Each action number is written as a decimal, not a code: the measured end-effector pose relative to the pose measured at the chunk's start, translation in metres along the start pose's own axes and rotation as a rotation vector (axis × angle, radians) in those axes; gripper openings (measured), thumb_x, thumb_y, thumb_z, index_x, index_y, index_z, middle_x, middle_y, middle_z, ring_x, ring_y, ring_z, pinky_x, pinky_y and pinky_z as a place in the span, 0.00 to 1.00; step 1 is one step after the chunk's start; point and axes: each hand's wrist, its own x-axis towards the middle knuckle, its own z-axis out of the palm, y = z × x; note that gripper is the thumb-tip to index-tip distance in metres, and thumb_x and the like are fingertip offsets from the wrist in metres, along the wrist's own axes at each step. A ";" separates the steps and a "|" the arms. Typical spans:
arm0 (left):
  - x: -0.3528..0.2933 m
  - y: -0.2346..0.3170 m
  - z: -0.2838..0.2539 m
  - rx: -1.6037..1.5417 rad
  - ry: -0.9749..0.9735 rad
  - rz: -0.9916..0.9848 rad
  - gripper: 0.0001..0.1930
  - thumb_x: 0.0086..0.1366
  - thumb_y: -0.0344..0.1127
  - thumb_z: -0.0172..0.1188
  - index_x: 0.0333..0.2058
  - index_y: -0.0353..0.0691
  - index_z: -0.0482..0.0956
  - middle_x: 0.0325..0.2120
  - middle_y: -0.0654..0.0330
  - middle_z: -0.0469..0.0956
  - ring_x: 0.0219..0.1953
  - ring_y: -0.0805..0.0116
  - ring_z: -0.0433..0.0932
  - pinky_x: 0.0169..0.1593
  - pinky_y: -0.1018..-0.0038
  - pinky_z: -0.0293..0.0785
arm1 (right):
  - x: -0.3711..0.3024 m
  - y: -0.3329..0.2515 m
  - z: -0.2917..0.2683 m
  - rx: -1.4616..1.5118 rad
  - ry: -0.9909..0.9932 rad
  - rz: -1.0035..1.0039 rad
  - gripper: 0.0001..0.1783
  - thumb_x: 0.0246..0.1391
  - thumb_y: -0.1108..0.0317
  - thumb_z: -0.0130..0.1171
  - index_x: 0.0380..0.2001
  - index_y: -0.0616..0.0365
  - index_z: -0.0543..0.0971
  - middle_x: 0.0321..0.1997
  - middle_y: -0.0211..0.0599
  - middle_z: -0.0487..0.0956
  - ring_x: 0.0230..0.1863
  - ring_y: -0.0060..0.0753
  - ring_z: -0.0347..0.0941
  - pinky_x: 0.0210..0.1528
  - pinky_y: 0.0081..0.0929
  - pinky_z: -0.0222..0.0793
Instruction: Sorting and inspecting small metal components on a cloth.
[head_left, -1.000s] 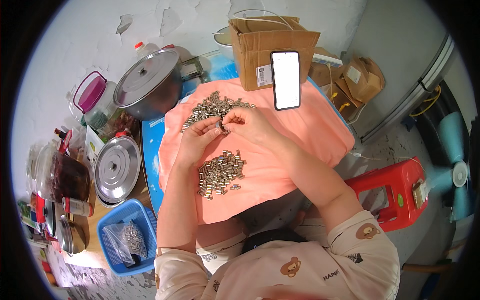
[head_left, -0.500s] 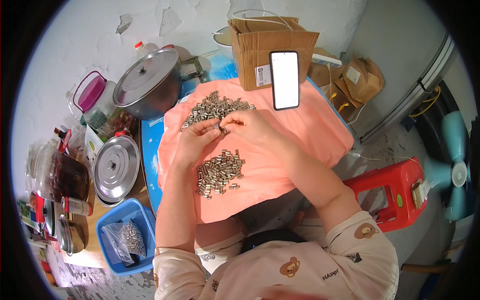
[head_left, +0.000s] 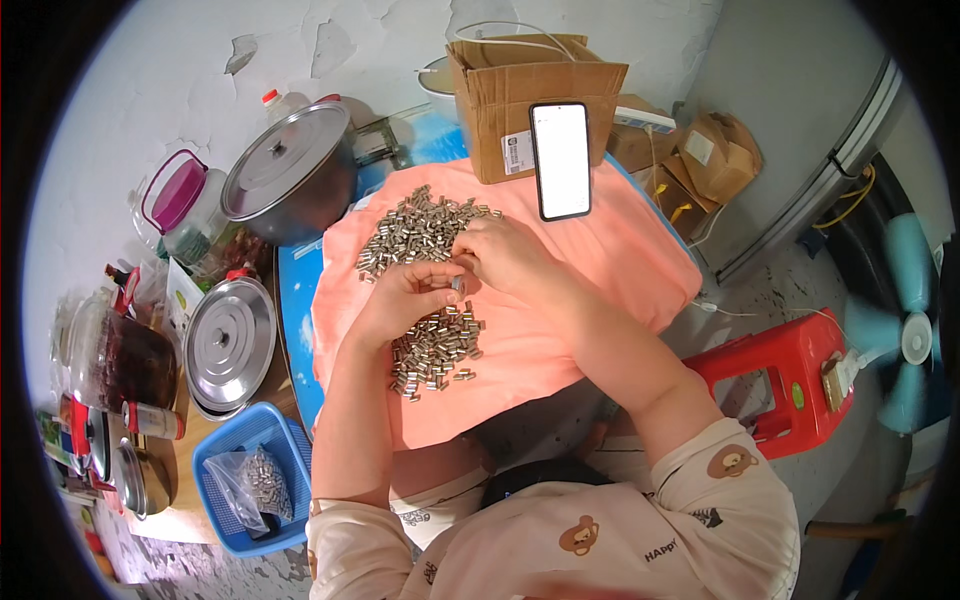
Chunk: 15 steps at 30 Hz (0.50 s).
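Between the thumb and forefinger of my left hand is a small silvery metal cylinder. That hand hovers at the far side of the near pile of small metal cylinders. My right hand has its fingers bent down at the right edge of the far pile of similar cylinders. Its fingertips are partly hidden, so whatever they pinch cannot be made out. Both piles lie on a pink cloth spread over a blue table.
Behind the cloth a phone leans on an open cardboard box. To the left are a lidded pot, a round metal lid and a blue basket holding a bag of metal pieces. A red stool and a fan stand right.
My hands have moved apart from where their fingertips met. The left came nearer to me with the cylinder, over the near pile; the right bent down toward the far pile's edge.
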 end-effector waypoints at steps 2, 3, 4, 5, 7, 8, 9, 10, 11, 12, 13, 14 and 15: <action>0.000 -0.001 -0.001 -0.011 -0.023 0.012 0.13 0.55 0.23 0.54 0.41 0.30 0.71 0.28 0.63 0.74 0.30 0.76 0.73 0.35 0.81 0.71 | -0.001 -0.003 0.002 -0.069 -0.030 0.026 0.05 0.38 0.69 0.57 0.22 0.55 0.76 0.25 0.32 0.74 0.33 0.36 0.70 0.34 0.31 0.66; 0.000 -0.001 -0.001 -0.024 -0.017 0.003 0.13 0.55 0.23 0.54 0.41 0.30 0.71 0.28 0.64 0.74 0.30 0.77 0.73 0.36 0.81 0.71 | -0.001 -0.002 0.003 -0.070 -0.031 0.025 0.05 0.38 0.69 0.57 0.22 0.55 0.76 0.25 0.32 0.74 0.33 0.36 0.70 0.34 0.31 0.66; 0.000 -0.001 -0.001 -0.037 -0.009 -0.006 0.13 0.55 0.23 0.54 0.41 0.31 0.71 0.28 0.64 0.74 0.31 0.77 0.73 0.36 0.81 0.71 | -0.001 -0.002 0.003 -0.037 -0.018 0.025 0.05 0.38 0.69 0.57 0.22 0.55 0.76 0.25 0.32 0.74 0.32 0.36 0.70 0.34 0.31 0.66; 0.000 -0.003 -0.002 -0.036 -0.007 -0.004 0.13 0.55 0.23 0.54 0.41 0.31 0.71 0.28 0.64 0.74 0.31 0.77 0.73 0.36 0.81 0.71 | -0.001 -0.002 0.004 -0.004 -0.005 0.024 0.05 0.37 0.69 0.57 0.23 0.55 0.76 0.25 0.32 0.74 0.32 0.36 0.70 0.34 0.31 0.66; 0.001 -0.006 -0.003 -0.145 0.037 0.000 0.13 0.55 0.23 0.54 0.41 0.31 0.71 0.28 0.64 0.74 0.30 0.78 0.73 0.36 0.83 0.70 | -0.002 -0.001 0.000 -0.014 0.019 -0.005 0.05 0.37 0.69 0.57 0.23 0.55 0.76 0.25 0.33 0.74 0.32 0.36 0.70 0.34 0.31 0.66; 0.001 -0.006 -0.004 -0.146 0.040 -0.001 0.13 0.55 0.23 0.54 0.41 0.31 0.71 0.28 0.64 0.74 0.30 0.78 0.73 0.36 0.83 0.70 | -0.002 -0.001 -0.002 -0.024 0.044 -0.032 0.05 0.37 0.69 0.57 0.23 0.55 0.76 0.25 0.33 0.74 0.32 0.36 0.70 0.34 0.32 0.66; 0.001 -0.005 -0.004 -0.133 0.062 -0.049 0.13 0.54 0.23 0.55 0.41 0.32 0.71 0.30 0.64 0.73 0.32 0.78 0.72 0.36 0.83 0.71 | -0.004 -0.001 -0.006 -0.023 0.041 -0.033 0.05 0.37 0.69 0.57 0.23 0.55 0.76 0.25 0.33 0.74 0.32 0.36 0.70 0.34 0.32 0.66; 0.001 -0.004 -0.005 -0.118 0.088 -0.096 0.14 0.54 0.23 0.55 0.41 0.33 0.71 0.31 0.64 0.73 0.33 0.78 0.72 0.37 0.83 0.71 | -0.006 -0.001 -0.011 -0.044 0.013 -0.010 0.06 0.37 0.69 0.57 0.23 0.55 0.76 0.25 0.34 0.74 0.32 0.36 0.70 0.34 0.32 0.66; 0.003 -0.009 -0.008 -0.138 0.060 -0.053 0.14 0.54 0.23 0.55 0.41 0.34 0.71 0.31 0.64 0.73 0.33 0.78 0.72 0.37 0.83 0.71 | -0.006 -0.002 -0.014 -0.066 -0.015 0.014 0.06 0.37 0.68 0.57 0.23 0.56 0.76 0.25 0.34 0.74 0.32 0.36 0.70 0.35 0.32 0.66; 0.003 -0.010 -0.010 -0.138 0.065 -0.053 0.14 0.54 0.23 0.55 0.41 0.34 0.71 0.31 0.64 0.73 0.33 0.78 0.72 0.37 0.83 0.71 | -0.006 -0.003 -0.015 -0.063 -0.017 0.010 0.06 0.37 0.68 0.57 0.23 0.56 0.76 0.25 0.34 0.74 0.32 0.36 0.70 0.35 0.32 0.66; 0.003 -0.011 -0.010 -0.127 0.080 -0.070 0.14 0.54 0.23 0.55 0.41 0.34 0.71 0.31 0.64 0.73 0.33 0.78 0.72 0.37 0.83 0.71 | -0.006 -0.003 -0.016 -0.065 -0.049 0.028 0.06 0.37 0.69 0.56 0.23 0.56 0.76 0.25 0.34 0.74 0.32 0.36 0.70 0.35 0.32 0.66; 0.004 -0.012 -0.010 -0.115 0.095 -0.086 0.14 0.54 0.23 0.55 0.41 0.34 0.71 0.32 0.64 0.74 0.34 0.78 0.72 0.37 0.83 0.71 | -0.007 -0.002 -0.017 -0.067 -0.080 0.045 0.06 0.37 0.69 0.56 0.23 0.56 0.76 0.25 0.35 0.74 0.32 0.37 0.70 0.35 0.32 0.66; 0.004 -0.013 -0.009 -0.116 0.092 -0.088 0.14 0.54 0.23 0.55 0.41 0.34 0.71 0.32 0.64 0.74 0.34 0.78 0.72 0.37 0.83 0.71 | -0.007 -0.001 -0.016 -0.067 -0.080 0.049 0.06 0.37 0.69 0.56 0.23 0.56 0.76 0.25 0.35 0.74 0.32 0.37 0.70 0.35 0.32 0.66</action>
